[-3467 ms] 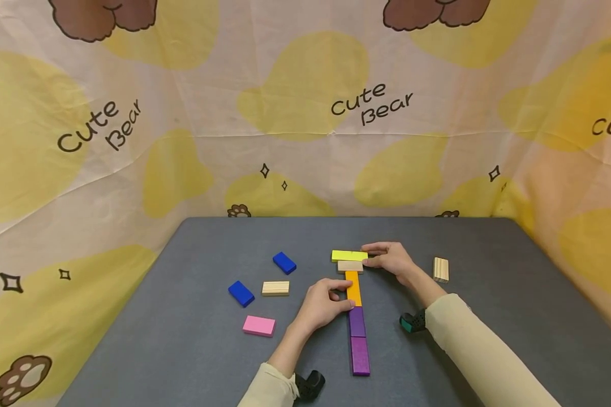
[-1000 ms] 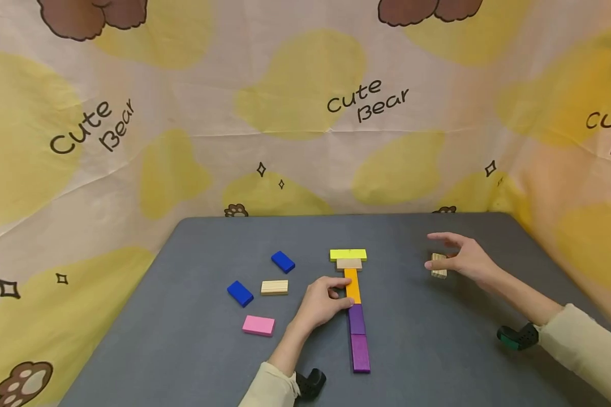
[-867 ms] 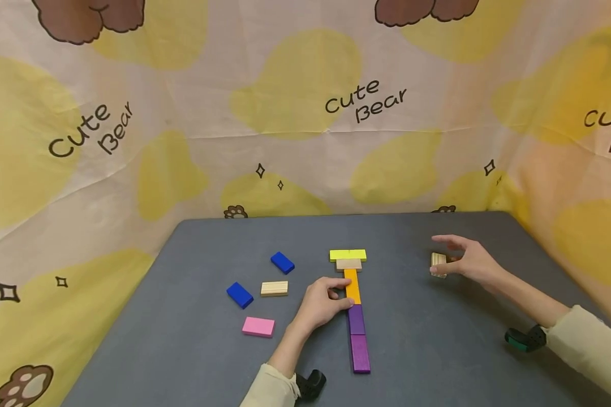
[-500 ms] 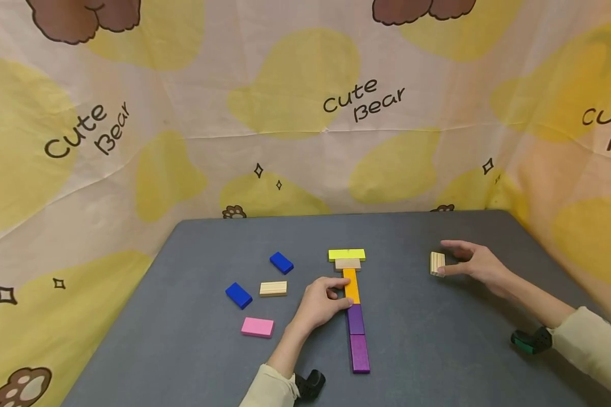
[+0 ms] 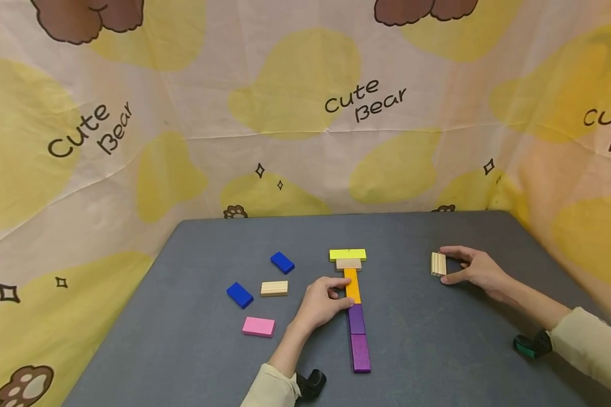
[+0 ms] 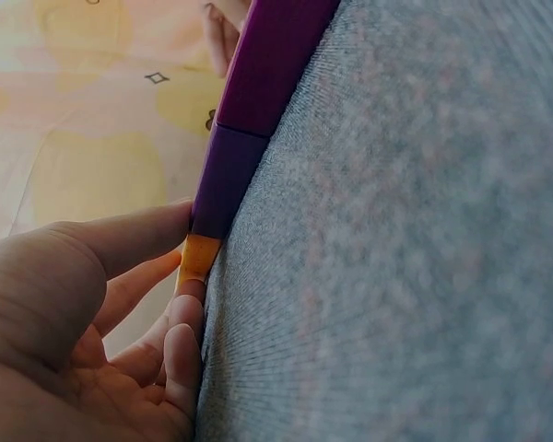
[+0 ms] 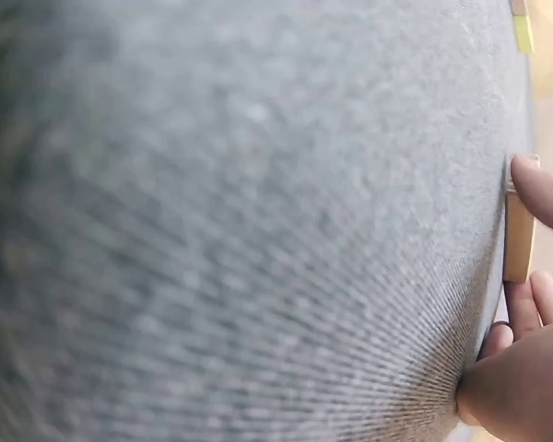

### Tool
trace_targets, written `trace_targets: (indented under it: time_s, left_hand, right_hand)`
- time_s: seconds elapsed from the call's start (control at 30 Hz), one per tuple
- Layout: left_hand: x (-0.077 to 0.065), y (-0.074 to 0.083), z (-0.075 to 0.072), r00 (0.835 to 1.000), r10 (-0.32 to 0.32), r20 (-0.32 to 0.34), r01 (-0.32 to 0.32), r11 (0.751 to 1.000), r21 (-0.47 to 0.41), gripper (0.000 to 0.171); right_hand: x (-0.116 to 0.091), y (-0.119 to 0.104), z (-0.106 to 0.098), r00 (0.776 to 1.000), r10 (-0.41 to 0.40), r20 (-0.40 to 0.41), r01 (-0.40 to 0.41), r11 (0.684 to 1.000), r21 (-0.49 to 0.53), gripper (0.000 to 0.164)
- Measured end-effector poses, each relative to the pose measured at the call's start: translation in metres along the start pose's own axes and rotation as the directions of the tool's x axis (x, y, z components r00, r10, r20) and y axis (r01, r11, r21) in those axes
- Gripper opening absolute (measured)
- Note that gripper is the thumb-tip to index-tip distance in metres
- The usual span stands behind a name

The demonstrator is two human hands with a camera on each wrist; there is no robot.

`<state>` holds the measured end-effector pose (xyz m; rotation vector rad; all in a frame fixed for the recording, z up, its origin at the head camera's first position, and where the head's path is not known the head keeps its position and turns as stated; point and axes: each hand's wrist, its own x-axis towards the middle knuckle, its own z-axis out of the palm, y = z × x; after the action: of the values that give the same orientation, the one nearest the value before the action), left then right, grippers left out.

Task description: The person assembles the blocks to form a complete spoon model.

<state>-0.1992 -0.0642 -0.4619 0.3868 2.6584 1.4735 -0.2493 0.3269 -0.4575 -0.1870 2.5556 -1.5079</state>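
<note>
In the head view my left hand [image 5: 317, 308] holds the orange block [image 5: 352, 285] between thumb and index finger, at its left side. Two purple blocks [image 5: 357, 333] continue the line toward me. Beyond the orange one, a tan block [image 5: 348, 264] and a lime-yellow block [image 5: 347, 255] lie crosswise, making a T shape. Over on the right, my right hand [image 5: 478, 272] pinches a striped plain wood block [image 5: 438, 264] by its near and far ends. The right wrist view shows my thumb [image 7: 542, 191] at one end of that wood block [image 7: 519, 235] and fingers at the other.
Left of the line lie two blue blocks [image 5: 282, 262], another striped wood block [image 5: 274, 289] and a pink block [image 5: 258, 326]. All rest on a dark grey tabletop [image 5: 209, 243]. A printed bear cloth [image 5: 295, 85] hangs behind and beside the table.
My right hand has left the yellow and tan blocks, moved right, and its thumb and index finger now close on the right-hand wood block. My left hand stays at the orange block.
</note>
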Motion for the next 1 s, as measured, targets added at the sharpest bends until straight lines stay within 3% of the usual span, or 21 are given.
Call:
trace_targets:
  time_s: [1.0]
  left_hand:
    - [-0.0007,-0.0009,0.0004,1.000,0.000,-0.003,0.000,1.000,0.007,0.040]
  right_hand:
    - [-0.0007,0.0030,0.0002,1.000,0.001,-0.010,-0.001,0.999,0.033,0.079]
